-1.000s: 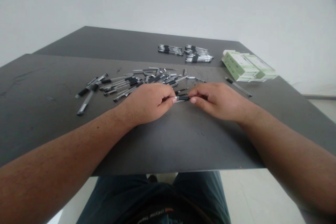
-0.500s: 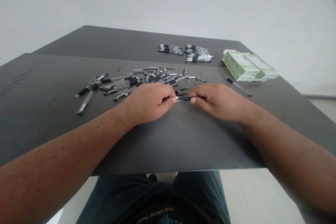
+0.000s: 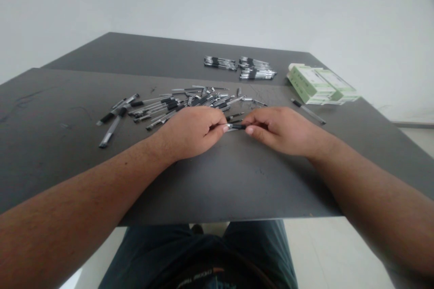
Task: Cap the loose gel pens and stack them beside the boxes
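Observation:
Between my two hands a pen (image 3: 236, 126) with a black grip lies sideways, low over the table. My left hand (image 3: 198, 132) pinches its left end between thumb and fingers. The right end is pinched by my right hand (image 3: 280, 130); both tips of the pen are hidden in the fingers. Just behind my hands spreads a heap of loose pens and pen parts (image 3: 176, 104), clear barrels with black grips, partly covered by my left hand. One pen (image 3: 308, 112) rests alone beyond my right hand.
Sorted pen bundles (image 3: 257, 74) and another bundle (image 3: 220, 62) lie at the back of the grey table (image 3: 210, 185). Green and white boxes (image 3: 310, 85) stand at the back right. A few pens (image 3: 114, 128) lie crossed at the left.
The fingers of my right hand have shifted slightly on the pen. Otherwise both hands and the things on the table stay where they were.

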Available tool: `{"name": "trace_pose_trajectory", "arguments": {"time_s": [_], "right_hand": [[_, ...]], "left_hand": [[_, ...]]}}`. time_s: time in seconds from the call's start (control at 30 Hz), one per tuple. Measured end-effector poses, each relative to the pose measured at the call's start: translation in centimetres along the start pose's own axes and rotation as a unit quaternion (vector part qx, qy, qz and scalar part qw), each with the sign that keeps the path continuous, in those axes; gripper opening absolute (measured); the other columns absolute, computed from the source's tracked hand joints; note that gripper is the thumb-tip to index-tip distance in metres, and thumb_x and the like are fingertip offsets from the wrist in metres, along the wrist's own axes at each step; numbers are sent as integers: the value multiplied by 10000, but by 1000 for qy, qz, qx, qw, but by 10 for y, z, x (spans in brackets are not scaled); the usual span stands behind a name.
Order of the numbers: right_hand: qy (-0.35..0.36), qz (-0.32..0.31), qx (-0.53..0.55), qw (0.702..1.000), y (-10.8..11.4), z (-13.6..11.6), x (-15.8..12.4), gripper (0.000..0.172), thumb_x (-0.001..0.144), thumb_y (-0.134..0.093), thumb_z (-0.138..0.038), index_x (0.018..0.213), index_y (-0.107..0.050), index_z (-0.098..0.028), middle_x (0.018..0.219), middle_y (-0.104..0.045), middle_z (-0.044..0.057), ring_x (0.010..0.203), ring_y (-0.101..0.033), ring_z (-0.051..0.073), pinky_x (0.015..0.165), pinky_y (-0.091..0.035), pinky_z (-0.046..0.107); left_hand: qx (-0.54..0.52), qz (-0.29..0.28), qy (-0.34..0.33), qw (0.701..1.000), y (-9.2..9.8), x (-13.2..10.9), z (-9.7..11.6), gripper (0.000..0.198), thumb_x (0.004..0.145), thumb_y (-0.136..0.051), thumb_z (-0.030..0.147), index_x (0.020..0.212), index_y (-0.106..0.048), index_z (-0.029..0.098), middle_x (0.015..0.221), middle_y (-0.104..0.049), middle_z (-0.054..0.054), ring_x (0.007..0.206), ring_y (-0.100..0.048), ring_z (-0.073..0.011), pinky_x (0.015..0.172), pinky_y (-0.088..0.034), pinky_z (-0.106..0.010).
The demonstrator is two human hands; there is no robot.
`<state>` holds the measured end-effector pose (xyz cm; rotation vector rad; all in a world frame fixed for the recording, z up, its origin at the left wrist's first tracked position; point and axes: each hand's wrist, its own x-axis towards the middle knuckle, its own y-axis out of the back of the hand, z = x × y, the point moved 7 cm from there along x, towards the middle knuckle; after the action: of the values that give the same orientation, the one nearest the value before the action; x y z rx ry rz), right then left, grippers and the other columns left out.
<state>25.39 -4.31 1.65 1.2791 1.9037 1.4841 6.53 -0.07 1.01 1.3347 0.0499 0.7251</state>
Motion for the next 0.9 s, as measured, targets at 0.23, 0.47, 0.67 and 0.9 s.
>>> {"name": "trace_pose_trajectory", "arguments": {"time_s": [0.23,0.47,0.67,0.9], "right_hand": [[16,-19,-23,999,-2,-2,1,297,1140,-565,-405,1028,-772,-224,899,-819,62,813,-734,222,759,-483,333],[-5,-10,-8,1000,-1,1,0,172,1076,-673,-379,1059,-750,-226,868,-805,30,734,-698,195,703,-465,311],[-1,-8,8,1000,-1,-1,0,241,1130,-596,-405,1140,-763,-231,938,-840,45,803,-745,214,758,-509,323],[13,-20,-15,1000,-2,-3,1,245,1134,-578,-373,1040,-752,-229,902,-824,59,784,-721,219,732,-482,332]], "left_hand": [[-4,-6,3,1000,-1,0,0,313,1096,-552,338,982,-810,203,916,-828,-60,863,-744,-235,777,-493,-351],[-5,1,-2,1000,-1,-1,0,312,1097,-548,340,978,-802,203,913,-828,-58,867,-747,-239,786,-494,-357],[-1,2,-7,1000,0,0,0,307,1093,-554,336,974,-804,203,903,-829,-56,852,-746,-235,766,-486,-355],[0,2,-3,1000,0,0,0,311,1094,-554,340,980,-809,203,913,-837,-58,863,-757,-238,774,-496,-356]]}}
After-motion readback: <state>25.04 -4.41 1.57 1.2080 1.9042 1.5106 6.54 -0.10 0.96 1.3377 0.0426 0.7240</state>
